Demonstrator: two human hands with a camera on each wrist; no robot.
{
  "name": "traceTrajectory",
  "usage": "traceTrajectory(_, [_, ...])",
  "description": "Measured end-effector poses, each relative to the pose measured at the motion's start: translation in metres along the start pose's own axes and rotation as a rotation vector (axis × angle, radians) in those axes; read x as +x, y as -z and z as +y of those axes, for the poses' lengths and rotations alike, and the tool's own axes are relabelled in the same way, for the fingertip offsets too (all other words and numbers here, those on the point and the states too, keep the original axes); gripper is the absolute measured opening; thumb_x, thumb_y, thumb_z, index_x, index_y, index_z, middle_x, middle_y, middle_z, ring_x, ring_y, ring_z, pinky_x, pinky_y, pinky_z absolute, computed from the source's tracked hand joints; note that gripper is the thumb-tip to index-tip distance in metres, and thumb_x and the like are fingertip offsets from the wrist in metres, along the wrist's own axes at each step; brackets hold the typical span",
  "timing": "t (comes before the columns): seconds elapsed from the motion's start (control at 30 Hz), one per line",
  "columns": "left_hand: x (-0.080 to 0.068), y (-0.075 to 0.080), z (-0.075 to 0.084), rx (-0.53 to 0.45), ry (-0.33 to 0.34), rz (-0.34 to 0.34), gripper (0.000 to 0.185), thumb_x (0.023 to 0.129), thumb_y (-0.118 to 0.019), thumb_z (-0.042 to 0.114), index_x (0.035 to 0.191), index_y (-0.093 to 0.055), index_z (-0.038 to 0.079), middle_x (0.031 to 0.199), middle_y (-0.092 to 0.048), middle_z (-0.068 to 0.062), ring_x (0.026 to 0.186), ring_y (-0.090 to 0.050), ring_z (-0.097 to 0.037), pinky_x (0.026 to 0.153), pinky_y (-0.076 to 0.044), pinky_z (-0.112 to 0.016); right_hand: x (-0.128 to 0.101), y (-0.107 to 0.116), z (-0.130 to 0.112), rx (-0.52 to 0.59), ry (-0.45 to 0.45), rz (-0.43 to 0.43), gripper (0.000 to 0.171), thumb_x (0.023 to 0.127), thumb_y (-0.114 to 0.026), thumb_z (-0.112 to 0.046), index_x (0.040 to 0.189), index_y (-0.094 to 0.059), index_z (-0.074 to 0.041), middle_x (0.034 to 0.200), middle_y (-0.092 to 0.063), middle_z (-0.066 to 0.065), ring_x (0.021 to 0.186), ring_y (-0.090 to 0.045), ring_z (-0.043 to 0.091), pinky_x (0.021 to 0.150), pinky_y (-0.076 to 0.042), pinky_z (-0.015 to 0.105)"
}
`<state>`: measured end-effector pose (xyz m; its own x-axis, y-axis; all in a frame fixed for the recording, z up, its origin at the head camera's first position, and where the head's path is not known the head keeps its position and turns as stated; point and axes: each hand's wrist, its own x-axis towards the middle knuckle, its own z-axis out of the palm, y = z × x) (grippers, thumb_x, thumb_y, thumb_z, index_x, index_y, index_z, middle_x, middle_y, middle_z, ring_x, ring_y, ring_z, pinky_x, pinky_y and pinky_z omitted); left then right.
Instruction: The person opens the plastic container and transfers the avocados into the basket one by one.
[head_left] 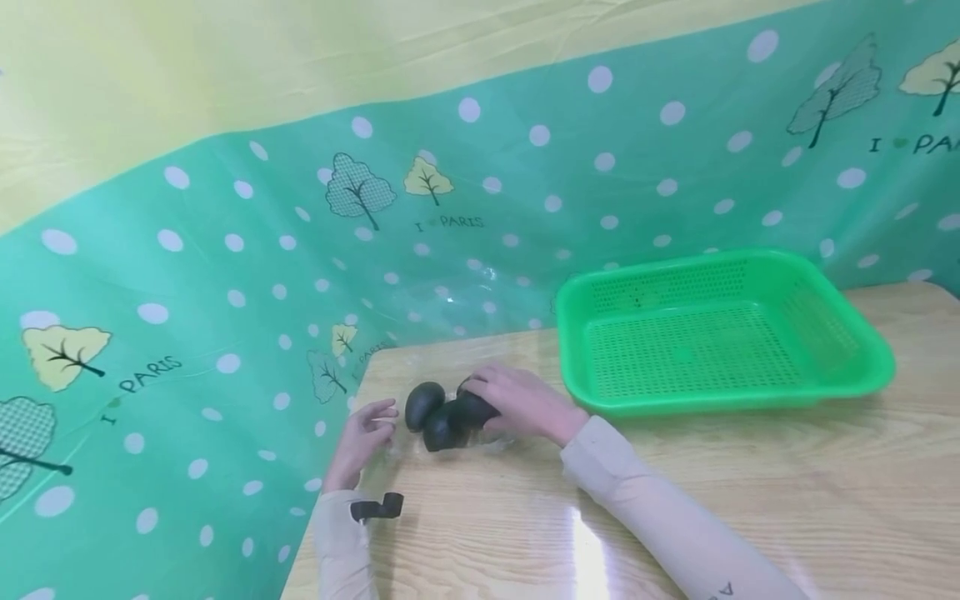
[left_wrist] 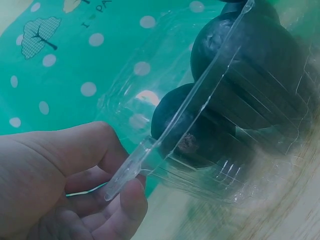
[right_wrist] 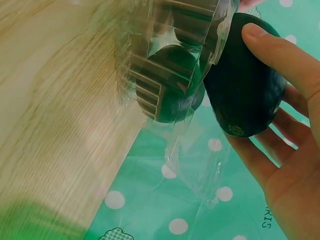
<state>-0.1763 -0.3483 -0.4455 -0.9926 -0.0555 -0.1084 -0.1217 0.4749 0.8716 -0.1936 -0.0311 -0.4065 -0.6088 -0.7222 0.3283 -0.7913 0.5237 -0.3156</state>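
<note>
A clear plastic clamshell box (left_wrist: 235, 187) stands near the table's left end with several dark avocados (head_left: 425, 406) inside. Its lid is raised toward the patterned sheet. Between thumb and fingers, my left hand (head_left: 363, 437) pinches the edge of the box, as the left wrist view shows. My right hand (head_left: 525, 404) grips one avocado (right_wrist: 245, 80), thumb over one side and fingers beneath it. That avocado is at the box's edge, overlapping the clear plastic in the right wrist view. Another avocado (right_wrist: 172, 85) shows through the ribbed plastic wall.
A green perforated basket (head_left: 727, 398) stands on the wooden table (head_left: 487, 533), to the right of my right hand. Behind and left of the table hangs a green dotted sheet (head_left: 517, 208) with printed trees. A black strap (head_left: 377, 506) is on the left wrist.
</note>
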Motion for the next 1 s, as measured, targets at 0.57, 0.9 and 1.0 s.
traceTrajectory(0.57, [0.002,0.001,-0.003,0.009,0.004,0.0,0.052,0.089,-0.055,-0.003,0.14,-0.052,0.0,0.13,-0.059,-0.025,0.094,-0.063,-0.029,0.069,-0.054,-0.023,-0.006,0.009,0.011,0.018,-0.075,0.045,0.061,0.077,-0.084,-0.021,0.132,-0.061,-0.012,0.128,-0.06,0.005,0.121,-0.056,0.022,0.104,-0.049,0.039])
traceTrajectory(0.9, [0.004,0.003,-0.001,0.013,0.034,-0.021,0.053,0.09,-0.055,-0.003,0.142,-0.048,-0.002,0.134,-0.056,-0.028,0.094,-0.063,-0.033,0.072,-0.054,-0.025,-0.014,0.026,0.016,0.006,-0.099,0.076,0.064,0.078,-0.083,-0.021,0.135,-0.058,-0.01,0.131,-0.058,0.005,0.123,-0.054,0.022,0.103,-0.049,0.039])
traceTrajectory(1.0, [0.004,0.004,-0.001,0.013,0.043,-0.026,0.054,0.09,-0.054,-0.004,0.143,-0.047,-0.004,0.134,-0.055,-0.029,0.093,-0.063,-0.034,0.072,-0.054,-0.027,-0.015,0.029,0.016,0.015,-0.117,0.066,0.063,0.078,-0.083,-0.021,0.135,-0.058,-0.009,0.131,-0.058,0.005,0.123,-0.054,0.022,0.104,-0.049,0.038])
